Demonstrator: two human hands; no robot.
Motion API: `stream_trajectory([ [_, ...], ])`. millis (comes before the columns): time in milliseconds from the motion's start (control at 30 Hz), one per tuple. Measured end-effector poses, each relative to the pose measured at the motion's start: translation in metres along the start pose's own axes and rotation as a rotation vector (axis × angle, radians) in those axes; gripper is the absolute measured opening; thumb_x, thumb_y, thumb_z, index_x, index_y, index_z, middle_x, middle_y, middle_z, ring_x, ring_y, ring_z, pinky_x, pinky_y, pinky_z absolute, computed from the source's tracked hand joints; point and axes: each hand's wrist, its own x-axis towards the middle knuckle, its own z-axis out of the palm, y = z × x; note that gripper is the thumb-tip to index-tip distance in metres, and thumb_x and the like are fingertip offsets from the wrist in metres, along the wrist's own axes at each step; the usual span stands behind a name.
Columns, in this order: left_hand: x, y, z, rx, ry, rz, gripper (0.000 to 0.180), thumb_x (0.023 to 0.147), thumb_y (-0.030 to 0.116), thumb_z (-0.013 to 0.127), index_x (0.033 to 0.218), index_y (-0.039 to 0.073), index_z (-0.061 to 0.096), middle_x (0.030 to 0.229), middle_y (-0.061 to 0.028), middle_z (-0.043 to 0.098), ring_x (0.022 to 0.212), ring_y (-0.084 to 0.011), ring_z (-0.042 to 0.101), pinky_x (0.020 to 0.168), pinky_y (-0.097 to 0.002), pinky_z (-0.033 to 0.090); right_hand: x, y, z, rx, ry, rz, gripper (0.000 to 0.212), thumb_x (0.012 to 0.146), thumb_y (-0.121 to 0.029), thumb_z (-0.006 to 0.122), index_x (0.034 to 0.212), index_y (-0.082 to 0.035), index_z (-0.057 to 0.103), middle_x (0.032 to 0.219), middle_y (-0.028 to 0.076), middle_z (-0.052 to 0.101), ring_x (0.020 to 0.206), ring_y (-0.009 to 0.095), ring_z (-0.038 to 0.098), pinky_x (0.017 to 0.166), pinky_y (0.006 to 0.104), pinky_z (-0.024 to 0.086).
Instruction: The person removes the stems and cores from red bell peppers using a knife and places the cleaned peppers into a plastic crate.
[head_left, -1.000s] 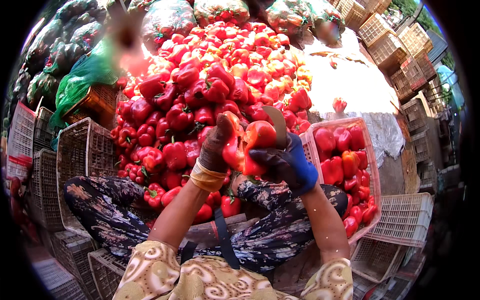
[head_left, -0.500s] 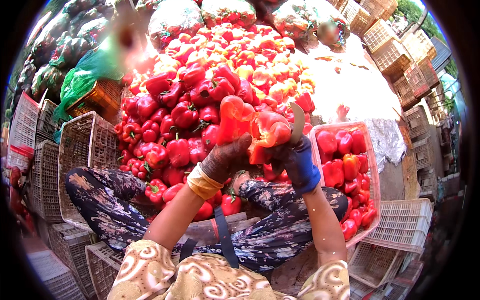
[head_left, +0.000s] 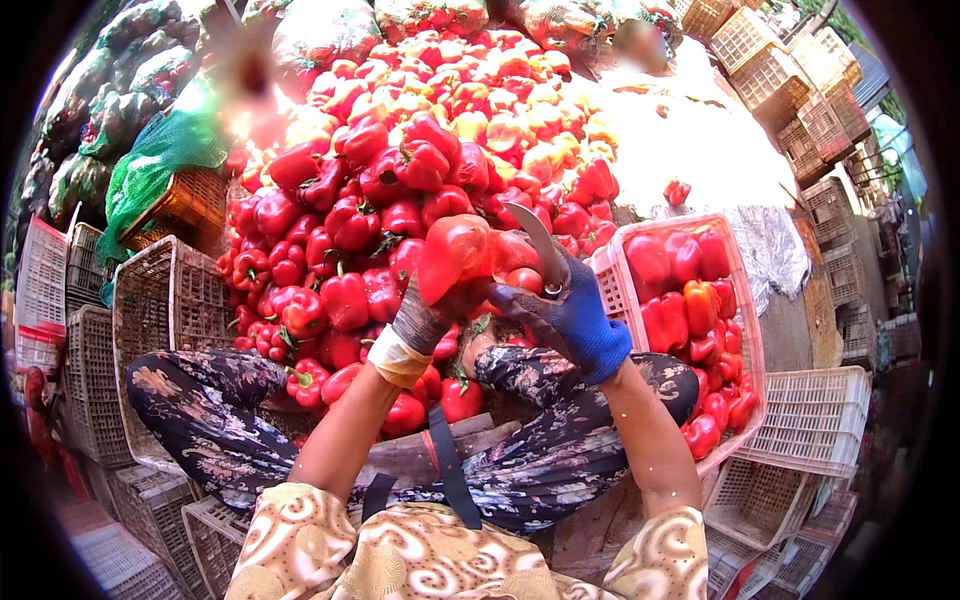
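My left hand [head_left: 428,318], in a dark glove with a pale yellow cuff, is closed around a red bell pepper [head_left: 455,258] held in front of me. In my right hand [head_left: 580,318], gloved in blue and dark grey, is a knife [head_left: 542,240] with a short curved blade pointing up and left. The right fingers reach toward the pepper's right part, where further red flesh shows between the hands; whether they touch it I cannot tell. Beyond both hands rises a large heap of whole red bell peppers [head_left: 345,300].
A pink crate [head_left: 612,272] of red peppers stands at my right knee. Empty plastic crates [head_left: 145,330] line the left, with more stacked crates [head_left: 810,415] at right. Filled net sacks [head_left: 325,40] and green netting [head_left: 160,165] lie behind. My crossed legs [head_left: 215,430] flank the heap.
The pepper, spread widely open before, is now held more compactly and slightly lower. My right hand has turned, its back now showing, and the knife has moved left. The view has shifted slightly.
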Motion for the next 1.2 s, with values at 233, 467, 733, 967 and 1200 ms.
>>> stream_trajectory([
  [233, -0.01, -0.053, -0.008, 0.442, -0.052, 0.054, 0.041, 0.085, 0.004, 0.064, 0.124, 0.006, 0.051, 0.113, -0.0075, 0.057, 0.102, -0.0196, 0.056, 0.089, -0.0315, 0.047, -0.009, 0.039, 0.01, -0.348, 0.165, -0.074, 0.057, 0.076, -0.022, 0.078, 0.125, -0.004, 0.055, 0.109, 0.019, 0.064, 0.099, 0.032, 0.065, 0.083, 0.0348, 0.053],
  [467, -0.018, -0.094, -0.016, -0.254, -0.089, -0.38, 0.03, 0.088, 0.013, 0.065, 0.116, 0.005, 0.057, 0.107, -0.004, 0.059, 0.095, -0.0153, 0.057, 0.081, -0.0302, 0.049, -0.009, 0.038, -0.004, -0.166, 0.184, -0.04, 0.057, 0.076, -0.022, 0.077, 0.125, -0.004, 0.054, 0.108, 0.018, 0.063, 0.097, 0.032, 0.065, 0.081, 0.0357, 0.052],
  [733, -0.007, -0.016, -0.003, 0.137, -0.165, -0.253, 0.023, 0.087, 0.021, 0.065, 0.101, 0.003, 0.065, 0.089, -0.0004, 0.063, 0.079, -0.011, 0.06, 0.069, -0.0256, 0.049, -0.001, 0.05, -0.02, -0.006, 0.196, -0.076, 0.057, 0.076, -0.019, 0.077, 0.126, -0.005, 0.053, 0.081, 0.013, 0.061, 0.072, 0.02, 0.059, 0.068, 0.0343, 0.049],
  [967, -0.005, 0.045, 0.033, -0.265, -0.09, -0.362, 0.02, 0.087, 0.017, 0.067, 0.1, 0.002, 0.069, 0.084, -0.0029, 0.068, 0.073, -0.0104, 0.062, 0.063, -0.0257, 0.049, -0.018, 0.002, -0.054, 0.508, 0.032, 0.297, 0.025, 0.09, -0.019, 0.066, 0.106, 0.001, 0.063, 0.078, 0.0, 0.065, 0.068, 0.007, 0.06, 0.054, 0.0212, 0.051],
  [1200, -0.008, 0.056, 0.024, 0.062, -0.262, -0.189, 0.019, 0.085, 0.012, 0.069, 0.102, 0.005, 0.07, 0.093, -0.0071, 0.07, 0.079, -0.0142, 0.066, 0.071, -0.0276, 0.052, -0.024, -0.006, -0.056, 0.309, 0.056, 0.189, 0.045, 0.09, -0.026, 0.065, 0.122, 0.002, 0.05, 0.077, 0.004, 0.064, 0.063, 0.009, 0.061, 0.048, 0.0229, 0.047],
])
